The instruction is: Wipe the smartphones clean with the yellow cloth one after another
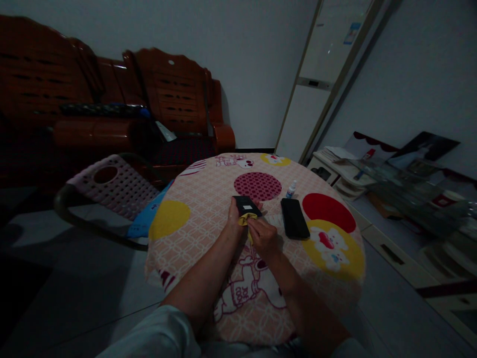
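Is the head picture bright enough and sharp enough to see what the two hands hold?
Head view: dim overall, the wooden sofa nearly lost in shadow; edges bend from the wide lens. The centre stays fairly sharp: left hand holds a small black device, right hand presses a yellow cloth against it. No glare on the tablecloth.

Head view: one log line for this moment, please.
left hand: holds small black device | right hand: yellow cloth against device | phone, small bottle: on round table
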The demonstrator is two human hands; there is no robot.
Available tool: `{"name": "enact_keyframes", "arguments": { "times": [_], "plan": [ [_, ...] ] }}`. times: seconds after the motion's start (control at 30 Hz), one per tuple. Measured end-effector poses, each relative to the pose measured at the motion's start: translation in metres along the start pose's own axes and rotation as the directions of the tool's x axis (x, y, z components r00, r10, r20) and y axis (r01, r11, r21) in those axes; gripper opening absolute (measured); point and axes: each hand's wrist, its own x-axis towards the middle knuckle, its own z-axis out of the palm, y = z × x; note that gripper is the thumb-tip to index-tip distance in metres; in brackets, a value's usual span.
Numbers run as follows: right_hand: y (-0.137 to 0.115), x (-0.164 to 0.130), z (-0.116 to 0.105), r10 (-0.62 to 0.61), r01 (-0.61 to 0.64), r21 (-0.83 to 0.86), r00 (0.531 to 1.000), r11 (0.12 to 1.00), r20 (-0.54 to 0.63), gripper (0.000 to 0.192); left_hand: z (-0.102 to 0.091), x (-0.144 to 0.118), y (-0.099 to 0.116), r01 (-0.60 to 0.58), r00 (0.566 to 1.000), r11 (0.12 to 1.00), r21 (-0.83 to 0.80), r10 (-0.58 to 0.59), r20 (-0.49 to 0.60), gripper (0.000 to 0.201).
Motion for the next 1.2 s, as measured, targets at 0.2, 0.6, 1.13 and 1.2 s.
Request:
{"name": "enact_keyframes", "arguments": {
  "times": [0.2, 0.6, 1.13, 1.2],
  "plan": [
    [-0.002, 0.001, 0.0, -0.018, 0.017, -0.027, 1.0, 0.999, -0.017, 0.026, -0.001, 0.003, -0.001, 0.003, 1.0, 1.0, -0.015, -0.003, -0.01, 0.056],
    [0.001, 0.001, 0.002, -0.038, 0.037, -0.051, 0.999, 0.998, -0.018, 0.025, -0.002, 0.004, 0.001, 0.01, 1.0, 0.998, -0.054, -0.009, 0.006, 0.061],
    [-0.001, 0.003, 0.001, -0.052, 0.049, -0.074, 0.998, 0.996, -0.026, 0.026, -0.007, 0.008, 0.0, 0.019, 0.999, 0.998, -0.062, -0.017, 0.037, 0.06],
    [0.0, 0.002, 0.002, -0.064, 0.062, -0.072, 0.998, 0.995, -0.02, 0.026, -0.006, 0.007, 0.0, 0.036, 0.999, 0.998, -0.06, -0.033, 0.035, 0.061]
  ]
}}
